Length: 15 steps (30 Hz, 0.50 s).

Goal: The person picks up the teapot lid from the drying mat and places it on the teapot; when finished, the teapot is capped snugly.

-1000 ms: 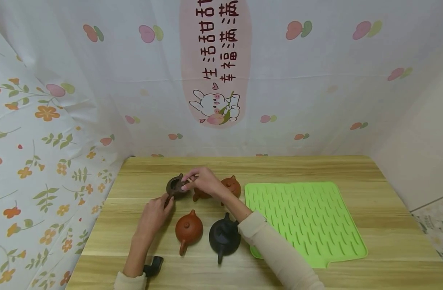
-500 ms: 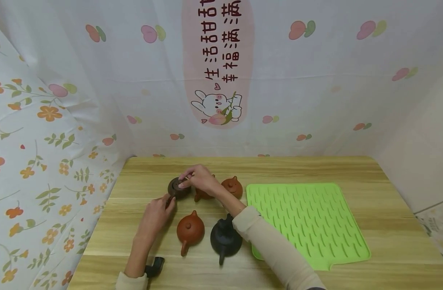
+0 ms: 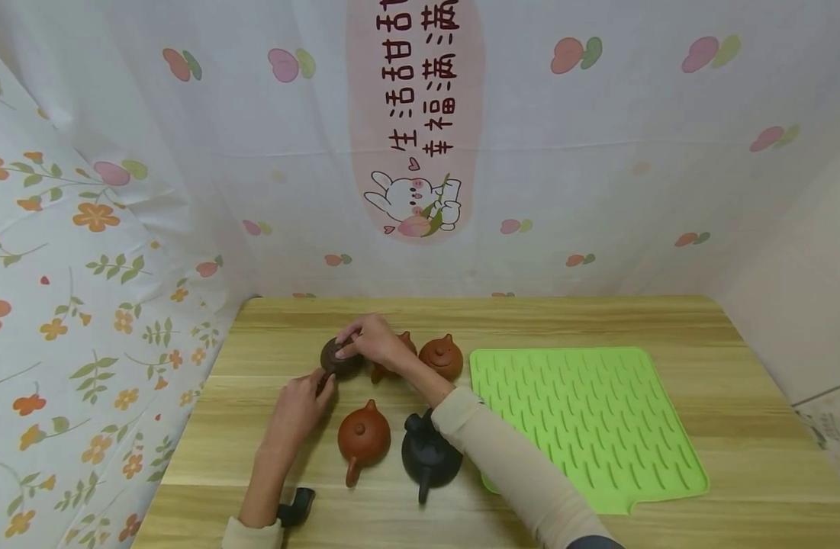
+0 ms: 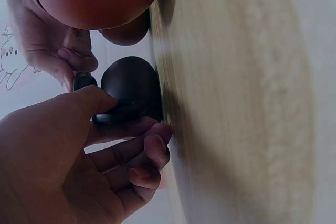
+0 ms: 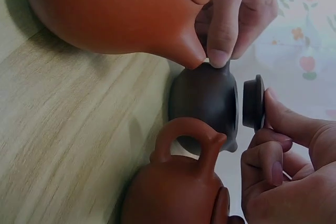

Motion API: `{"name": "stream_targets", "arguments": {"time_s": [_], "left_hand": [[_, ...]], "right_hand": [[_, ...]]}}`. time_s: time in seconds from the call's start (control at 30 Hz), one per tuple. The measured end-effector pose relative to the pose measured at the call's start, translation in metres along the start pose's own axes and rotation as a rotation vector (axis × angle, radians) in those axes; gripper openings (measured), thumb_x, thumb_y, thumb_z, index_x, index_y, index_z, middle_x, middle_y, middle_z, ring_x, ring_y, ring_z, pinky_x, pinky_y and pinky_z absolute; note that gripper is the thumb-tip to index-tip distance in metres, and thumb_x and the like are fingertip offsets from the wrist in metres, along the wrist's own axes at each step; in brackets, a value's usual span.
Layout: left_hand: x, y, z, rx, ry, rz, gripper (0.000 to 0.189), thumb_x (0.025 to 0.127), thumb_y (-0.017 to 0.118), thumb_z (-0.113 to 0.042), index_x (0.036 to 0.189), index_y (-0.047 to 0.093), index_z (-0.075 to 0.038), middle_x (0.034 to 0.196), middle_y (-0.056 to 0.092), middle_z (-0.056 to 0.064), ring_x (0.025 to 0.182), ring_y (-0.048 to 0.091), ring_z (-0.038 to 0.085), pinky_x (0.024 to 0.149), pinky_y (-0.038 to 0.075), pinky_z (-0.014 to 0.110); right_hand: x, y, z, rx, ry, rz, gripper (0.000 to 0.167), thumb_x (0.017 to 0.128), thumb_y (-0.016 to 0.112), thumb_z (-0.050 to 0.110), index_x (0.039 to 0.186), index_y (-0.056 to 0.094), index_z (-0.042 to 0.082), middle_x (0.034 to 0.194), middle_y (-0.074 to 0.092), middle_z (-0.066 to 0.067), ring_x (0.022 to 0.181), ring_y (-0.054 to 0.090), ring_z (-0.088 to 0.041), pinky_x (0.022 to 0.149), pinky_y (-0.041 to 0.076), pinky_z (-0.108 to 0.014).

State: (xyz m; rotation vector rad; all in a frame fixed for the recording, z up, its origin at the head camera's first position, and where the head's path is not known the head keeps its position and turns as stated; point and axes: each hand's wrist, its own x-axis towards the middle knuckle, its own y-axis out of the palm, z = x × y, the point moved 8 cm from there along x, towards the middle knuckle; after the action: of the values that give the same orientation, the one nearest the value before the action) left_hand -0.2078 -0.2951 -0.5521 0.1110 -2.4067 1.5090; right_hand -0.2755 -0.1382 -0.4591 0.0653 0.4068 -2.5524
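Near the table's back left stands a small dark brown teapot (image 3: 345,369). My left hand (image 3: 298,408) pinches its handle between thumb and fingers, seen close in the left wrist view beside the dark pot body (image 4: 131,80). The pot's round lid (image 5: 253,103) is pinched by my right hand (image 3: 377,341). In the right wrist view the lid faces the pot's mouth with a narrow gap between them. The right hand partly hides the lid from the head camera, and also part of an orange-brown teapot (image 3: 385,370) just right of the dark pot.
Another orange-brown teapot (image 3: 442,357) stands to the right at the back. Closer in are a reddish teapot (image 3: 363,438) and a black teapot (image 3: 429,457). A green ridged mat (image 3: 584,419) lies on the right; a small black object (image 3: 297,507) lies by the left forearm.
My right hand has moved slightly left with the lid, from the right side of the dark teapot's uncovered mouth to over it. The left hand keeps its grip on the handle.
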Motion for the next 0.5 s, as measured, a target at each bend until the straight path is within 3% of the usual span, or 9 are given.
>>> {"name": "stream_targets", "arguments": {"time_s": [0.13, 0.27, 0.37, 0.5], "left_hand": [[-0.0004, -0.0003, -0.0006, -0.009, -0.002, 0.01, 0.024, 0.108, 0.068, -0.023, 0.092, 0.068, -0.005, 0.067, 0.059, 0.002, 0.058, 0.052, 0.016, 0.052, 0.044, 0.034], [-0.0008, -0.0006, -0.0005, -0.007, 0.0, 0.009, 0.024, 0.108, 0.068, -0.023, 0.092, 0.067, -0.005, 0.066, 0.06, 0.003, 0.057, 0.053, 0.016, 0.052, 0.044, 0.034], [-0.0009, -0.001, -0.0015, -0.007, 0.006, -0.003, 0.024, 0.108, 0.068, -0.023, 0.091, 0.068, -0.006, 0.066, 0.06, 0.003, 0.057, 0.053, 0.016, 0.052, 0.045, 0.035], [-0.0012, -0.0002, -0.0024, -0.007, 0.011, -0.003, 0.025, 0.108, 0.068, -0.023, 0.09, 0.067, -0.006, 0.066, 0.059, 0.002, 0.057, 0.052, 0.016, 0.052, 0.044, 0.035]], "right_hand": [[0.0006, 0.0043, 0.0001, -0.042, -0.003, -0.003, 0.006, 0.098, 0.079, -0.003, 0.103, 0.083, -0.003, 0.105, 0.076, -0.017, 0.055, 0.037, -0.011, 0.058, 0.035, -0.024], [0.0009, 0.0075, -0.0011, -0.051, 0.012, -0.011, 0.007, 0.099, 0.076, -0.006, 0.1, 0.082, -0.002, 0.11, 0.077, -0.017, 0.062, 0.055, -0.015, 0.06, 0.038, -0.023], [0.0013, 0.0083, -0.0017, -0.042, 0.02, -0.019, 0.008, 0.099, 0.075, -0.007, 0.099, 0.082, -0.003, 0.114, 0.078, -0.018, 0.064, 0.058, -0.017, 0.06, 0.039, -0.023], [0.0013, 0.0084, -0.0007, -0.051, 0.02, -0.026, 0.006, 0.098, 0.077, -0.006, 0.1, 0.082, -0.003, 0.113, 0.079, -0.018, 0.06, 0.051, -0.014, 0.06, 0.04, -0.022]]}}
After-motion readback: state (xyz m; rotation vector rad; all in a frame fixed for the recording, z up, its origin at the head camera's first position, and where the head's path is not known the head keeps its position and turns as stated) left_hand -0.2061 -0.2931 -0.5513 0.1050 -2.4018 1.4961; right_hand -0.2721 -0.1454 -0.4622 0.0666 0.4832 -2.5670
